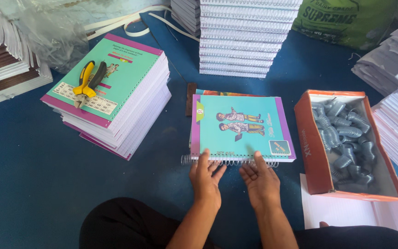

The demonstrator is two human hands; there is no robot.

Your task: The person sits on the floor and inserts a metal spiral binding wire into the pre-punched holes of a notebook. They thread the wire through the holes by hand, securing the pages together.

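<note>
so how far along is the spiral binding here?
Done, it seems: a tall stack of bound notebooks at the back. In hand: left hand and right hand at the wire spiral on the teal notebook. Left: the unbound stack under the yellow pliers; spirals remain in the orange box.

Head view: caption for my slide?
Both hands at a notebook's wire spiral; pliers left, coil box right.

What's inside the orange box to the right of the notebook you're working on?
The orange box holds a loose heap of grey wire spiral coils, piled mostly toward its left and far end. The coils cover most of the box's floor, so anything beneath them is hidden.
</note>
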